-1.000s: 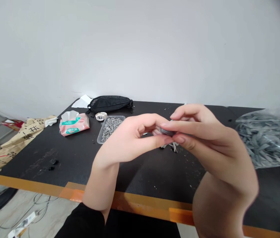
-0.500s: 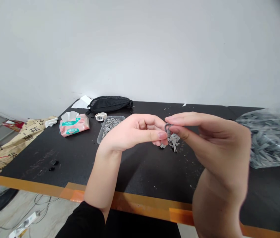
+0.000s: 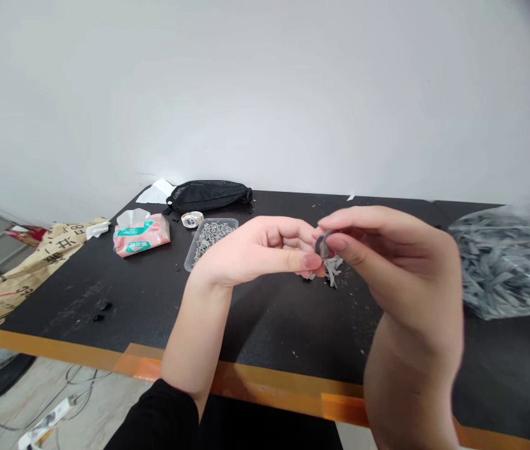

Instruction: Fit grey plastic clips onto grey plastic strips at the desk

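Gray strip (image 3: 322, 246), curled, is up over our black table (image 3: 129, 294), with a big clear bag (image 3: 511, 269) of similar strips off right. We've got it pinched between thumb and fingers of both right hand (image 3: 405, 269) and left hand (image 3: 260, 250). Past them: our tub (image 3: 190, 257) of bits, then a little loose pile (image 3: 333, 273).

Between our left hand (image 3: 265, 253) and right hand (image 3: 405, 269), we pinch a small grey strip (image 3: 323, 245), bent into a curve and held up in the air; partly covered, its full shape is hard to tell.
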### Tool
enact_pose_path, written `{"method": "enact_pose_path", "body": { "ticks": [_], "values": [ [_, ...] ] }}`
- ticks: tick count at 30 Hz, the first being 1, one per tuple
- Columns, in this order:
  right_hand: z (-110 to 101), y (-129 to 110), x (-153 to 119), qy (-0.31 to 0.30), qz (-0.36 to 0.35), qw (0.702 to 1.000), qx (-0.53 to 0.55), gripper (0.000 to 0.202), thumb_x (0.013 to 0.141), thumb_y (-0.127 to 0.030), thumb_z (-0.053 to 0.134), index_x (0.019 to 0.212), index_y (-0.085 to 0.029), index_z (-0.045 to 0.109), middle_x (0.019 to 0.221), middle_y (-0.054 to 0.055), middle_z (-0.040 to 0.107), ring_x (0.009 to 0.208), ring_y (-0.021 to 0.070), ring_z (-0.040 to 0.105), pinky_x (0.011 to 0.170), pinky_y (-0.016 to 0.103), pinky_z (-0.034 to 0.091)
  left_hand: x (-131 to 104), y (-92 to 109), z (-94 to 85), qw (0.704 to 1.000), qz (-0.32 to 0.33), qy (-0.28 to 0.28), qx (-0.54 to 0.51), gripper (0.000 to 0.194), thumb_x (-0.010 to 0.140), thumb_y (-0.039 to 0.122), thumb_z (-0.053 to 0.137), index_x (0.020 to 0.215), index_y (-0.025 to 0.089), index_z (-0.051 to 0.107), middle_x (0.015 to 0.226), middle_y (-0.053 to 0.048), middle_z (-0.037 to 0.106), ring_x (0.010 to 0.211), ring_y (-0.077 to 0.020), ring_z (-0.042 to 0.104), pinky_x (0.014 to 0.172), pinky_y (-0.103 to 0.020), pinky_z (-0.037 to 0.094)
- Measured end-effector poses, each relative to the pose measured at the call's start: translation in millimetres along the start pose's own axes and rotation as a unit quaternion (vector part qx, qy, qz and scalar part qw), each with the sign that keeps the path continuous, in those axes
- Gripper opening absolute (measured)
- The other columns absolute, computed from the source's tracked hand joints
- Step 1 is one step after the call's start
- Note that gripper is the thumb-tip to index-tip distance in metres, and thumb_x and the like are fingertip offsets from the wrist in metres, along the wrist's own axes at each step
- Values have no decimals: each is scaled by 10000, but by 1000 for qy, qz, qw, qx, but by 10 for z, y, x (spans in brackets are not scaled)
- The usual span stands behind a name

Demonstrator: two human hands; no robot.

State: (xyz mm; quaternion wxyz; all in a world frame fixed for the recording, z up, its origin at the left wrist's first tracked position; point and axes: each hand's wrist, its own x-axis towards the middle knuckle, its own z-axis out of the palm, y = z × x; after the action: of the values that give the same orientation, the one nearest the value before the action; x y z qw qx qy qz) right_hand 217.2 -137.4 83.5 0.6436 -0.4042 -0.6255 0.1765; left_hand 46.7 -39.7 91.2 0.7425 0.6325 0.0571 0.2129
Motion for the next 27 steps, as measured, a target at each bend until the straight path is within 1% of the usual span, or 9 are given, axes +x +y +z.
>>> {"method": "enact_pose_path", "body": {
  "ticks": [2, 4, 8, 11, 14, 16, 20, 23, 27],
  "values": [
    [9, 5, 9, 15, -11, 1000, 11, 378, 929, -122, 735, 1219, -364, 752, 1107, -24, 779, 942, 142, 725, 771, 267, 593, -3, -13, 1, 1000, 23, 9, -4, 19, 905, 162, 765, 904, 144, 761, 826, -34, 759, 747, -98, 682, 725, -188, 572],
    [10, -6, 15, 32, -20, 999, 10, 406, 924, -102, 724, 1240, -358, 734, 1169, -6, 755, 1000, 164, 713, 782, 286, 594, -2, -25, 13, 998, 48, 28, -10, 70, 912, 218, 776, 924, 150, 765, 841, -34, 745, 766, -104, 681, 720, -191, 562],
    [-6, -39, 16, 35, -5, 999, -35, 222, 905, -111, 744, 1020, -297, 783, 995, -11, 733, 868, 137, 670, 756, 268, 558, 39, -63, 63, 986, 138, 86, -19, 98, 915, 274, 782, 964, 190, 780, 993, -24, 703, 845, -94, 644, 779, -188, 537],
    [6, -4, 20, -13, 56, 998, 9, 222, 901, -186, 779, 1082, -314, 796, 1038, -6, 771, 886, 149, 699, 767, 285, 578, 97, -117, 106, 978, 191, 78, -34, 74, 933, 290, 758, 987, 241, 773, 1086, -9, 660, 973, -118, 637, 894, -226, 538],
    [51, 77, 41, -57, 87, 983, 154, 292, 908, -261, 785, 1187, -346, 776, 1152, -4, 769, 998, 163, 711, 842, 312, 601, 137, -170, 144, 978, 197, 45, -52, 82, 929, 284, 762, 1011, 283, 760, 1096, -1, 642, 974, -135, 635, 868, -259, 557],
    [79, 117, 60, -67, 98, 967, 224, 254, 915, -308, 780, 1167, -340, 783, 1044, -12, 759, 896, 137, 691, 792, 293, 590, 141, -185, 165, 977, 201, 60, -40, 102, 910, 282, 785, 1006, 292, 751, 1135, 3, 634, 887, -117, 632, 783, -237, 571],
    [101, 120, 95, -106, 132, 953, 251, 118, 924, -377, 764, 925, -267, 804, 733, -22, 632, 692, 125, 575, 646, 277, 505, 121, -175, 185, 973, 206, 106, 19, 135, 889, 323, 806, 979, 262, 726, 1237, -4, 597, 713, -70, 615, 630, -201, 588],
    [122, 100, 112, -107, 135, 948, 266, 139, 933, -375, 743, 905, -247, 791, 720, -17, 598, 694, 134, 558, 641, 286, 478, 116, -168, 187, 974, 195, 110, 9, 194, 872, 355, 821, 989, 250, 708, 1220, -8, 619, 675, -58, 617, 595, -173, 583],
    [193, 114, 123, -107, 138, 935, 309, 124, 928, -346, 727, 956, -251, 802, 706, -16, 578, 659, 134, 533, 601, 287, 444, 120, -175, 197, 975, 199, 95, -23, 134, 911, 294, 787, 1024, 285, 716, 1203, 25, 618, 664, -27, 622, 616, -136, 587]
  ]
}}
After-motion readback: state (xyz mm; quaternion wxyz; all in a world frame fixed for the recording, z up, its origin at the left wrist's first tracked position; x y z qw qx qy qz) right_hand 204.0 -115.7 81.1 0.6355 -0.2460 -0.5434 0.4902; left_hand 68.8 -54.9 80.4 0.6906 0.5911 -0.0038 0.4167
